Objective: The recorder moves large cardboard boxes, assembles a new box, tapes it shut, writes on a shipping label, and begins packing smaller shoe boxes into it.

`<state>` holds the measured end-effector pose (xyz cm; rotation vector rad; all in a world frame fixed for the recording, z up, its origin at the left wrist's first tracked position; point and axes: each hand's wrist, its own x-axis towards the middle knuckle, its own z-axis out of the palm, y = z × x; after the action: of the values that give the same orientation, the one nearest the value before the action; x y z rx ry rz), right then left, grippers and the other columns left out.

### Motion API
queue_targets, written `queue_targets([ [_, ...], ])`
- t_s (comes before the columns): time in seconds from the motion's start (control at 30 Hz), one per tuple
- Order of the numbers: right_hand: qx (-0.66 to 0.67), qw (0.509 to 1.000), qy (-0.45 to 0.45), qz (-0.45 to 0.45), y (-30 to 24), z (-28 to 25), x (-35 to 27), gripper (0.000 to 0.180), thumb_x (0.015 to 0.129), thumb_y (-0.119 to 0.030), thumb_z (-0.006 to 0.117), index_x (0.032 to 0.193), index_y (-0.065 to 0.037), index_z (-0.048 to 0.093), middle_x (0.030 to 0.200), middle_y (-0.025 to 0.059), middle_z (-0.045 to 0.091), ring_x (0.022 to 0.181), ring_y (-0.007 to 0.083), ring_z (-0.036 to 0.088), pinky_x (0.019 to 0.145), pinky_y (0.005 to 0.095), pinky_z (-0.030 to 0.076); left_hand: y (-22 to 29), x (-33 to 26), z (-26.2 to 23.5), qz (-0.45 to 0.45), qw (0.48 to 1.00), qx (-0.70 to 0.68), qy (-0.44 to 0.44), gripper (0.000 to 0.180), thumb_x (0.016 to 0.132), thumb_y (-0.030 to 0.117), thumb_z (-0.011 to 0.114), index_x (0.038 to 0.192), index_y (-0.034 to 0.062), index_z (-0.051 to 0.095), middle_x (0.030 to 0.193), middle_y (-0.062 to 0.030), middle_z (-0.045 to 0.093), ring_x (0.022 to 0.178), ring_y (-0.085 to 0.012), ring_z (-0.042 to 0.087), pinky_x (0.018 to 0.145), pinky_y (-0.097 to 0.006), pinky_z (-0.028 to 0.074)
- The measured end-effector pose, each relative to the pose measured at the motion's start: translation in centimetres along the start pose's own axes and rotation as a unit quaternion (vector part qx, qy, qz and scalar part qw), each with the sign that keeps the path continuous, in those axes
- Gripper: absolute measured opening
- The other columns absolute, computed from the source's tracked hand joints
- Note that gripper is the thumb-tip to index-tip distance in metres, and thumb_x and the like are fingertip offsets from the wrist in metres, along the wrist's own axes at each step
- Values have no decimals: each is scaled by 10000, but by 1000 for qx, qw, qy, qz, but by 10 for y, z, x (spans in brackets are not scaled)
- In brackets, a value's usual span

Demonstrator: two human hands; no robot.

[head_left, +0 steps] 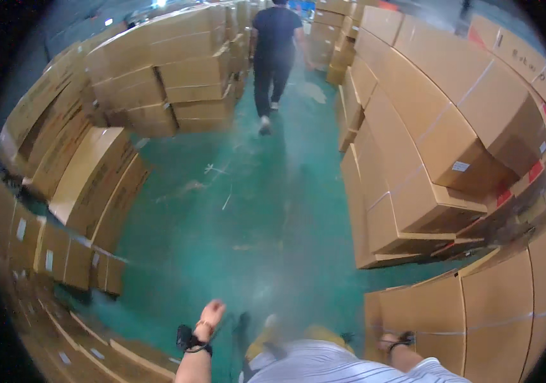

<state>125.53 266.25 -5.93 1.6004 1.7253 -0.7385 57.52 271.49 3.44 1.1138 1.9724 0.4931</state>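
Note:
My left hand hangs over the green floor at the lower middle, touching nothing that I can see. A black device is strapped round that wrist. The fingers are turned away and blurred, so their pose is unclear. On the other side, my right hand is low beside a brown cardboard carton, with a dark band at the wrist. Motion smears its fingers; whether it touches the carton cannot be made out. Nothing held shows in either hand.
A green floor aisle runs ahead between stacked cartons. Strapped boxes rise on the right, more cartons on the left. Farther along, a person in dark clothes walks in the aisle. White scraps lie on the floor.

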Motion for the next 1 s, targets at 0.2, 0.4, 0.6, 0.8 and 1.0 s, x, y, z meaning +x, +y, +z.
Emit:
queue_targets([
  [0.2, 568, 779, 170, 207, 128, -34, 67, 180, 754, -249, 557, 714, -80, 605, 625, 78, 558, 583, 199, 538, 501, 349, 417, 268, 202, -24, 190, 956, -206, -85, 373, 800, 184, 537, 1149, 64, 483, 1040, -119, 574, 957, -204, 551, 827, -302, 424],
  [0.4, 295, 907, 235, 186, 48, -244, 254, 404, 799, -367, 400, 773, -16, 597, 825, 223, 586, 797, 373, 550, 712, 464, 413, 299, 348, 13, 217, 964, 73, -139, 315, 793, 212, 554, 1064, 52, 531, 983, -99, 580, 878, -192, 556, 773, -314, 444],
  [0.6, 486, 847, 187, -106, -160, -644, 388, 208, 782, -205, 578, 842, -7, 600, 760, 35, 583, 693, 124, 531, 611, 274, 438, 220, 413, -34, -220, 974, 41, -30, 467, 709, 290, 606, 1115, 76, 520, 951, -125, 616, 891, -250, 582, 755, -330, 462],
  [0.8, 348, 752, 220, -515, -352, -903, 433, 176, 813, -194, 535, 851, -23, 557, 735, 94, 540, 650, 176, 512, 594, 300, 420, 47, 377, -81, 31, 750, 546, -371, 302, 712, 283, 566, 993, 176, 594, 936, -83, 623, 812, -276, 603, 706, -419, 481],
  [1.0, 268, 922, 117, -255, -268, -901, 610, 303, 803, -298, 524, 759, -3, 573, 747, 191, 550, 694, 312, 532, 622, 377, 420, 221, 638, -108, -297, 935, 159, -111, 344, 741, 343, 501, 932, 70, 588, 913, -134, 605, 833, -283, 566, 699, -383, 442],
])
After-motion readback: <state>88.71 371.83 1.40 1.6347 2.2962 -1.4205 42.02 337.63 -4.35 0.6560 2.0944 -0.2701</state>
